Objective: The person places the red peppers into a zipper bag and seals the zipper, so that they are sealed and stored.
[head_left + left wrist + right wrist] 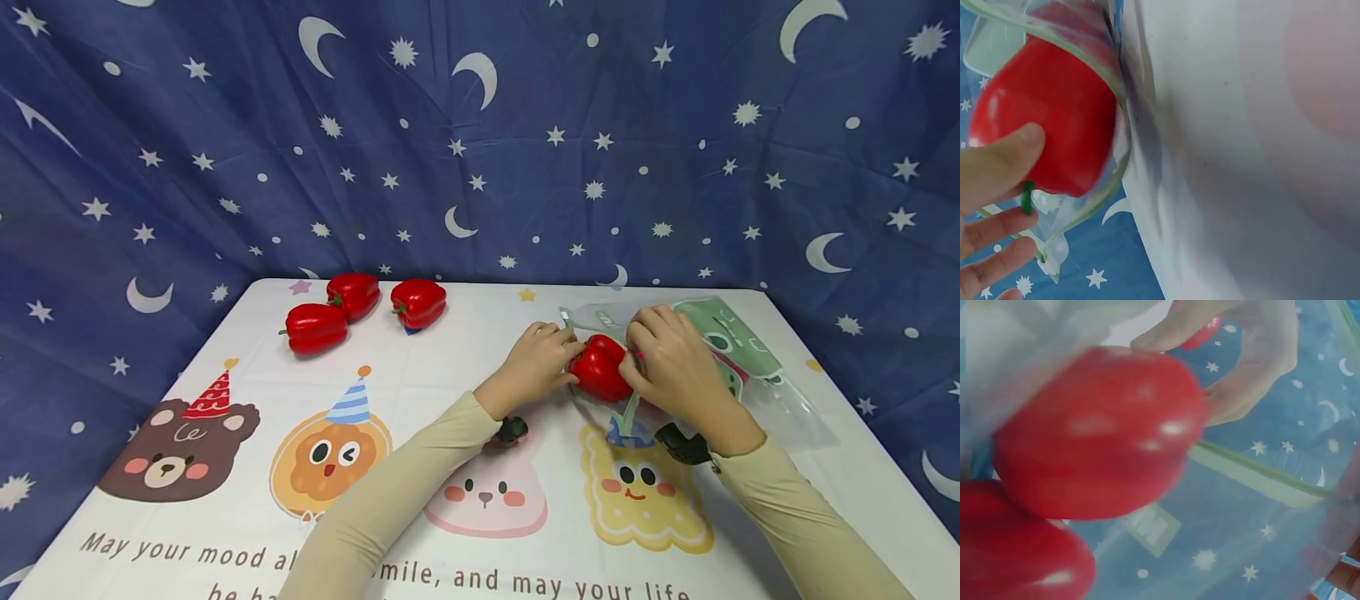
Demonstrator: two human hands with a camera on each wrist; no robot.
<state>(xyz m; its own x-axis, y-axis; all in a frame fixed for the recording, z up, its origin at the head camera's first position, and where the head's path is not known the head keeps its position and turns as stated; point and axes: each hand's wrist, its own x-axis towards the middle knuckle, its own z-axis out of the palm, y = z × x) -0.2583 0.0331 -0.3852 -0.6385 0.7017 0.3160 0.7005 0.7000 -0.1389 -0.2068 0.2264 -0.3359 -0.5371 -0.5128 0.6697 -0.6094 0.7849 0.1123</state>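
My left hand (534,371) pinches a red bell pepper (600,368) by its stem end, with the thumb (1016,153) on its side and the green stem between the fingers. This pepper sits in the mouth of a clear plastic bag (795,417) with a green edge and green print. On the right, my right hand (675,367) grips the bag's edge beside the pepper, its fingers curled. Deeper in the bag, the right wrist view shows a second red pepper (1019,556) touching the first.
Three more red bell peppers, one at the front (317,329), one behind it (353,295) and one to the right (418,302), lie at the table's back left. A white tablecloth (465,350) with cartoon prints covers the table. Behind it hangs a blue star-and-moon curtain (525,167).
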